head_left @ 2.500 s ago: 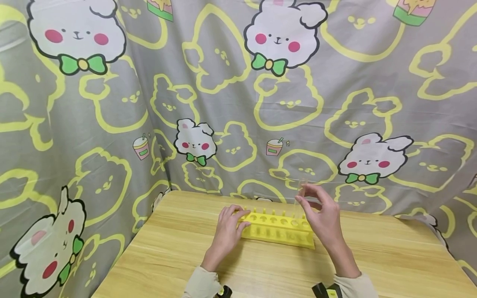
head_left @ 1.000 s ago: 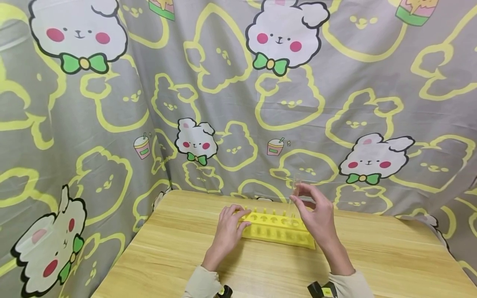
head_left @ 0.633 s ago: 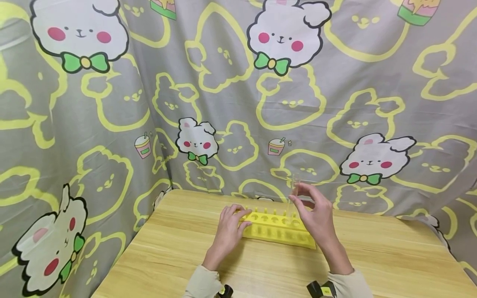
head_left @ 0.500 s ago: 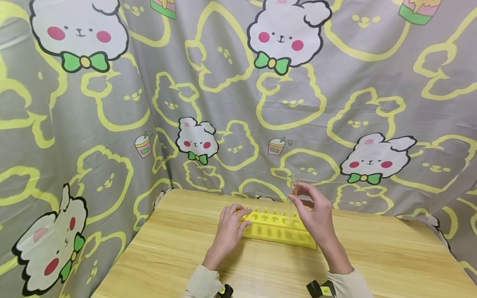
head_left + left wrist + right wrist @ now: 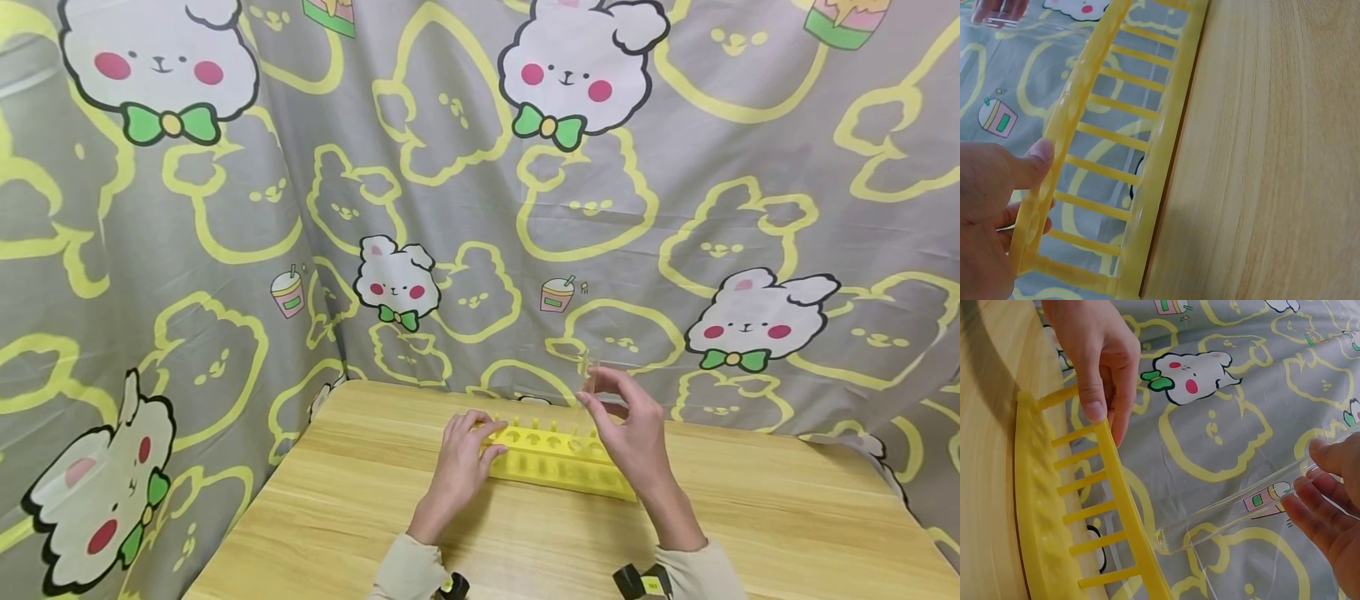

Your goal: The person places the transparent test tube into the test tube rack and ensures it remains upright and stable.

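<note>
A yellow test tube rack (image 5: 551,478) stands on the table, with a row of round holes along its top bar. My left hand (image 5: 459,460) grips its left end, thumb on the near side of the top bar (image 5: 1063,119) and fingers on the far side. Between the thumb and fingers of my right hand (image 5: 636,429) is a clear glass test tube (image 5: 1229,509), held near its upper end. It leans slightly over the rack's right half. In the right wrist view, the tube's rounded bottom is close to the top bar; whether they touch I cannot tell.
Short pegs (image 5: 536,423) rise along the rack's far side. A wood-grain table (image 5: 330,492) lies under everything. Just behind its back edge hangs a grey cloth (image 5: 465,208) printed with rabbits, and another stretch of cloth hangs at the left.
My right hand has shifted a little to the left along the rack, carrying the test tube from above one hole toward a neighbouring one. The left hand keeps its grip on the rack.
</note>
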Motion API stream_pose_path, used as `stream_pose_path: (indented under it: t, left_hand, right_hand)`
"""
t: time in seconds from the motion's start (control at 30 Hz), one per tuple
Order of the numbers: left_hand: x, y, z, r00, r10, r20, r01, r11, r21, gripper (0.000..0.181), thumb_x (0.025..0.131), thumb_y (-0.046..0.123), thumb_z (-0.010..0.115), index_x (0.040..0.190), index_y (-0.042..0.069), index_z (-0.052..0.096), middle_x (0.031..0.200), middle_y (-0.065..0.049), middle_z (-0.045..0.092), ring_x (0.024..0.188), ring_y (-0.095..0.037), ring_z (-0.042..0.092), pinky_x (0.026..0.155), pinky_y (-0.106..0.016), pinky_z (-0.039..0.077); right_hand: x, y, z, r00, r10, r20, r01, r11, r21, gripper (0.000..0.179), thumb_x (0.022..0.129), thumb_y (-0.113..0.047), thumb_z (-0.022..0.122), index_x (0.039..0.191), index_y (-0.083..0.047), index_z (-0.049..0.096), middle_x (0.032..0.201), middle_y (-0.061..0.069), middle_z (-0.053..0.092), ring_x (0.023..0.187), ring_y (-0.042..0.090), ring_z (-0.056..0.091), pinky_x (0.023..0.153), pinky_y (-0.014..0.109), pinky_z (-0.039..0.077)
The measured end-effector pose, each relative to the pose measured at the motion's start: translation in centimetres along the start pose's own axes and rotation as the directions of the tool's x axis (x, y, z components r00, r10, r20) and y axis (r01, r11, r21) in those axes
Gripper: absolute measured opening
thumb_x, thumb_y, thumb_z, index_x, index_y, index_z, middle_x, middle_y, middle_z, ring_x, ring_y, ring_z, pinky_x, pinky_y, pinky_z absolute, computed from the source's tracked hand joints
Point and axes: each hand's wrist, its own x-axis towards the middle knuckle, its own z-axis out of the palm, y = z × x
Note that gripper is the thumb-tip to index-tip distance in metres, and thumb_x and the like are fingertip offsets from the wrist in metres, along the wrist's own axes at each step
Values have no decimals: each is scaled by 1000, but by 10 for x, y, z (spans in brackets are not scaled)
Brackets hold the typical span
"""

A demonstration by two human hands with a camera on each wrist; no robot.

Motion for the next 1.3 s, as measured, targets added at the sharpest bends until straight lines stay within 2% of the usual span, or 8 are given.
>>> stream_pose_path:
  t: [0.2,0.33,0.53,0.7,0.93,1.3]
  left_hand:
    - [0,1,-1,1000,-13,15,13,1000,-4,35,88,20,78,121,9,75,113,-5,62,108,-26,56,111,-53,36]
    - [-1,0,-1,1000,-17,19,17,1000,-6,36,88,19,78,122,9,75,113,-5,62,109,-26,56,112,-54,35]
    - [-1,0,0,1000,-18,16,18,1000,-8,36,87,19,79,122,9,75,113,-5,62,108,-26,56,111,-53,36]
    - [-1,0,0,1000,-13,12,13,1000,-14,36,87,19,79,122,8,75,113,-6,62,109,-26,56,113,-55,35]
    - [-1,-1,1,1000,0,-3,0,1000,-11,36,86,18,80,120,9,75,112,-5,62,107,-26,56,109,-52,37]
    - [0,2,-1,1000,-18,13,18,1000,-12,35,88,21,78,121,10,75,114,-5,62,109,-26,56,111,-52,36]
  right_hand:
    - [0,-2,2,1000,4,-4,-4,1000,-1,38,84,4,82,120,-1,69,98,8,71,90,23,72,75,17,57]
    - [0,-2,4,1000,-3,-6,3,1000,-5,40,83,6,82,120,1,68,99,10,71,90,27,73,75,15,57]
    - [1,-3,4,1000,11,4,-11,1000,4,37,85,2,81,120,-1,68,99,6,71,92,24,73,75,18,58]
    - [1,-1,6,1000,10,-1,-10,1000,1,37,85,3,81,120,-1,68,99,6,71,92,24,73,75,17,57]
    - [1,0,9,1000,11,-5,-11,1000,7,36,86,3,81,120,0,68,99,7,71,92,25,72,73,20,59]
    - [0,2,11,1000,8,0,-8,1000,15,36,85,4,80,120,-1,69,99,7,71,90,24,73,74,18,58]
